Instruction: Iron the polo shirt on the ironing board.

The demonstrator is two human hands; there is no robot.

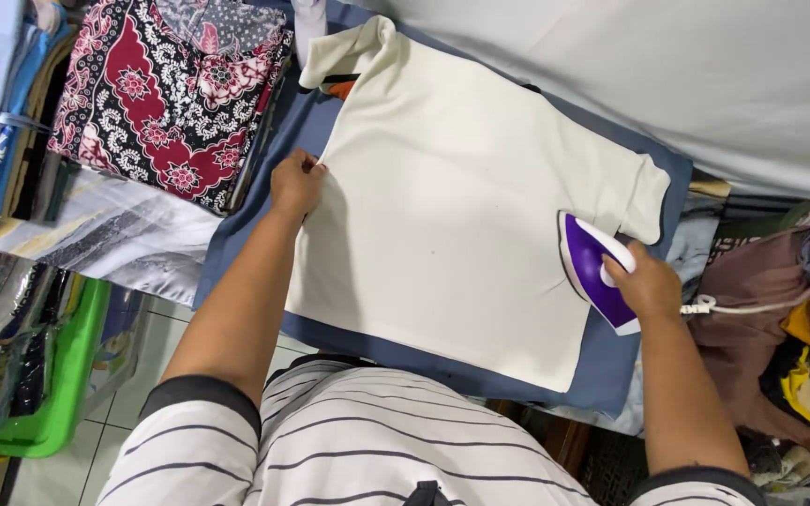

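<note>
A cream short-sleeved shirt (461,206) lies flat on a blue-covered ironing board (611,361). My left hand (294,183) pinches the shirt's left edge near the collar end. My right hand (647,281) grips the handle of a purple and white iron (592,272), which rests on the shirt's right edge just below the sleeve. The iron's white cord (761,305) runs off to the right.
A red, black and white patterned cloth (171,94) lies folded at the upper left. A heap of mixed clothes (789,319) sits to the right. A green plastic basket (49,394) stands on the tiled floor at the left. A pale sheet (686,75) hangs behind the board.
</note>
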